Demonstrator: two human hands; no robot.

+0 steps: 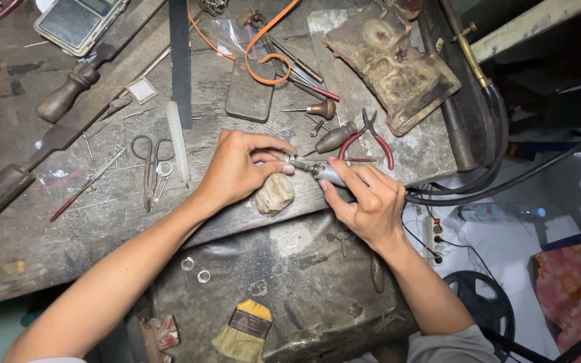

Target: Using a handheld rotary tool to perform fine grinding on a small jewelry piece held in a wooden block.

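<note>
Here, at the centre of the frame, the left hand (237, 168) pinches a small item, too tiny to identify, at its fingertips above a rounded bench peg (275, 193). The right hand (364, 202) grips a grey rotary handpiece (327, 173), its tip touching that item. Red-handled pliers (369, 138) lie just above; a brush (245, 329) lies at the lower centre.

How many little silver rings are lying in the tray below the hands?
2. One ring and a second ring lie side by side in the dark tray, left of the brush. More may be hidden.
</note>
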